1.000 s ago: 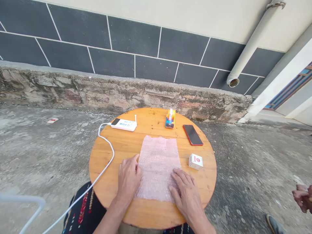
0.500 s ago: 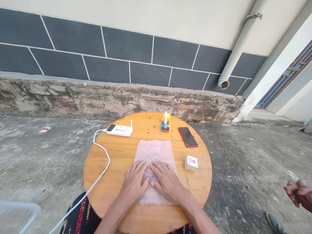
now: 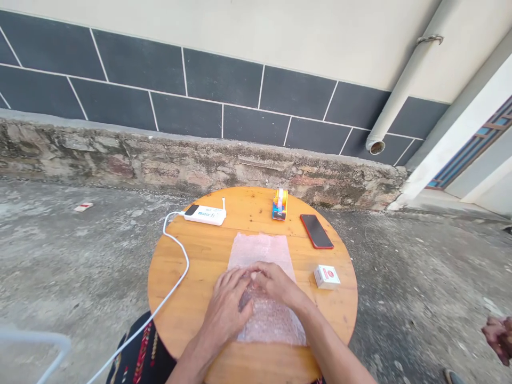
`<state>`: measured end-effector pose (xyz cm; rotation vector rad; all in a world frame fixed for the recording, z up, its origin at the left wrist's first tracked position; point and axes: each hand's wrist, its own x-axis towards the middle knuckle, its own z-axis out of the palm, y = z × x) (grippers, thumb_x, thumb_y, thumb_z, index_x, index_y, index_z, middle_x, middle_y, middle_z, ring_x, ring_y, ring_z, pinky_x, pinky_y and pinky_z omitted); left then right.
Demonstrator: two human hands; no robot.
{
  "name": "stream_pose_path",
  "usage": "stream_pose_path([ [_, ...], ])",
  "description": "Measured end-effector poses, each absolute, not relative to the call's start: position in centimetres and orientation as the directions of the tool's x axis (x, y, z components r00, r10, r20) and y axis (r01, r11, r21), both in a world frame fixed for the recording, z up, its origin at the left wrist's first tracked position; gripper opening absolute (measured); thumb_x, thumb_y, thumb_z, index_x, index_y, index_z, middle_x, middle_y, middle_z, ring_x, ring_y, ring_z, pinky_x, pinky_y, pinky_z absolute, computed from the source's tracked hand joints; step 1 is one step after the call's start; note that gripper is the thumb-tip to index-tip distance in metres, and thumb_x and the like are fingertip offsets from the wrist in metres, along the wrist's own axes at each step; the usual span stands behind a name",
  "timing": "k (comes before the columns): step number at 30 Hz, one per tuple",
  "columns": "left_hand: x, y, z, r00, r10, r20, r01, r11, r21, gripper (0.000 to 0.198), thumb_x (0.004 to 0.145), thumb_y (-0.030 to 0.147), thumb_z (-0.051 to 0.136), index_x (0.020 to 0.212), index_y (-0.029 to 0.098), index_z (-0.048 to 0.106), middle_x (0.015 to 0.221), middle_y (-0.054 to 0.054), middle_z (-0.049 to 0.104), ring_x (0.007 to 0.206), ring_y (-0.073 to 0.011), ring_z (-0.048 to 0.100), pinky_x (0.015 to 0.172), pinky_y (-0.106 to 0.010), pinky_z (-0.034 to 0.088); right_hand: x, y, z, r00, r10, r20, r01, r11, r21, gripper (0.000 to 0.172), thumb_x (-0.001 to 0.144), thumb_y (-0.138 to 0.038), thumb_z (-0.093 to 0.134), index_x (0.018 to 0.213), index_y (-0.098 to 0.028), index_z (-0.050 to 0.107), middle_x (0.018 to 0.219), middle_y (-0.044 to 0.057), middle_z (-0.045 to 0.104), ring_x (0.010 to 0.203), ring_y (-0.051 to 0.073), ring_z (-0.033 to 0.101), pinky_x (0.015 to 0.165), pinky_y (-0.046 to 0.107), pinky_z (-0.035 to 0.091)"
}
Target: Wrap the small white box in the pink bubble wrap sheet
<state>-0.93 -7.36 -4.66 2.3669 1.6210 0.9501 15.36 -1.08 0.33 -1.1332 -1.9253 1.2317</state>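
Holds left hand point(image 3: 227, 309) spread, palm down, over pink bubble wrap point(image 3: 276, 325) on wooden table point(image 3: 188, 301); holds right hand point(image 3: 274, 281) bent beside left; cannot tell whether gripping.

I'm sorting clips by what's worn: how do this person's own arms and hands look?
The left grip and right grip are bare hands, without gloves. The left forearm and right forearm are uncovered, with no sleeve, watch or bracelet showing. Rings can't be ruled out.
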Motion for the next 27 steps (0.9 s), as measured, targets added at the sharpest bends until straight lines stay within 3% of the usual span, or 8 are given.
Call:
stream_pose_path([
  [2, -0.9, -7.4, -4.4, 0.222, 0.880, 0.420, 0.802, -0.409, 0.435, 0.041, 0.072, 0.015, 0.056, 0.112, 0.020, 0.060, 0.128, -0.011, 0.056, 0.121, -0.0297, 0.047, 0.104, -0.052, 0.036, 16.1, 2.0, 0.9, -0.386, 0.922, 0.004, 0.347, 0.150, -0.926, 0.022, 0.075, -0.032, 0.060, 0.085, -0.016, 0.071, 0.065, 0.001, 0.066, 0.062, 0.016, 0.062, 0.069, 0.033, 0.052],
  [6, -0.9, -7.5, -4.2, 0.198, 0.893, 0.403, 0.798, -0.386, 0.463, 0.037, 0.072, 0.014, 0.056, 0.108, 0.020, 0.062, 0.127, -0.009, 0.056, 0.121, -0.0294, 0.046, 0.106, -0.050, 0.034, 18.4, 4.5, 2.3, -0.202, 0.978, 0.054, 0.312, 0.116, -0.943, 0.041, 0.080, -0.046, 0.051, 0.102, -0.016, 0.068, 0.092, 0.008, 0.070, 0.088, 0.022, 0.063, 0.084, 0.039, 0.048],
  [8, -0.9, -7.4, -4.2, 0.195, 0.893, 0.405, 0.791, -0.388, 0.473, 0.038, 0.071, 0.014, 0.056, 0.108, 0.021, 0.062, 0.128, -0.009, 0.056, 0.122, -0.0295, 0.045, 0.106, -0.050, 0.033, 18.5, 3.2, 2.5, -0.231, 0.973, 0.029, 0.299, 0.099, -0.949, 0.042, 0.079, -0.048, 0.055, 0.105, -0.017, 0.067, 0.101, 0.008, 0.069, 0.091, 0.022, 0.063, 0.084, 0.039, 0.048],
  [13, -0.9, -7.4, -4.5, 0.180, 0.883, 0.434, 0.786, -0.394, 0.477, 0.044, 0.070, 0.014, 0.057, 0.113, 0.023, 0.060, 0.127, -0.009, 0.056, 0.121, -0.0298, 0.045, 0.105, -0.051, 0.034, 18.4, 0.3, 1.4, -0.420, 0.897, -0.140, 0.249, -0.035, -0.968, 0.046, 0.061, -0.043, 0.078, 0.095, -0.014, 0.070, 0.094, 0.012, 0.071, 0.083, 0.025, 0.068, 0.070, 0.040, 0.054],
  [18, -1.0, -7.4, -4.7, 0.184, 0.868, 0.462, 0.787, -0.412, 0.460, 0.037, 0.070, 0.014, 0.058, 0.106, 0.022, 0.061, 0.125, -0.008, 0.058, 0.120, -0.0289, 0.047, 0.105, -0.050, 0.035, 21.6, 0.8, 1.9, -0.069, 0.998, 0.015, 0.173, 0.027, -0.985, 0.051, 0.078, -0.056, 0.056, 0.113, -0.019, 0.062, 0.124, 0.012, 0.060, 0.120, 0.027, 0.051, 0.097, 0.045, 0.043],
  [20, -1.1, -7.4, -4.8, 0.188, 0.864, 0.467, 0.791, -0.416, 0.450, 0.037, 0.070, 0.014, 0.058, 0.106, 0.022, 0.062, 0.125, -0.008, 0.058, 0.120, -0.0289, 0.047, 0.105, -0.050, 0.035, 21.9, -0.5, 2.1, -0.024, 0.999, 0.044, 0.162, 0.047, -0.986, 0.050, 0.077, -0.054, 0.059, 0.114, -0.021, 0.062, 0.125, 0.010, 0.060, 0.120, 0.027, 0.051, 0.098, 0.043, 0.042],
  [24, -1.2, -7.2, -5.2, 0.204, 0.852, 0.481, 0.798, -0.430, 0.423, 0.036, 0.073, 0.016, 0.058, 0.107, 0.021, 0.062, 0.126, -0.010, 0.057, 0.121, -0.0294, 0.047, 0.104, -0.051, 0.037, 19.5, -4.8, 1.0, -0.283, 0.955, -0.094, 0.088, -0.072, -0.994, 0.041, 0.075, -0.045, 0.069, 0.106, -0.020, 0.067, 0.097, 0.007, 0.071, 0.090, 0.024, 0.066, 0.084, 0.040, 0.051],
  [27, -1.2, -7.1, -5.4, 0.217, 0.850, 0.480, 0.804, -0.435, 0.406, 0.034, 0.074, 0.017, 0.057, 0.108, 0.020, 0.062, 0.126, -0.011, 0.057, 0.121, -0.0291, 0.047, 0.103, -0.050, 0.038, 18.2, -6.8, -0.4, -0.460, 0.873, -0.165, -0.008, -0.190, -0.982, 0.036, 0.077, -0.043, 0.069, 0.105, -0.020, 0.067, 0.103, 0.007, 0.069, 0.097, 0.023, 0.065, 0.083, 0.038, 0.052],
])
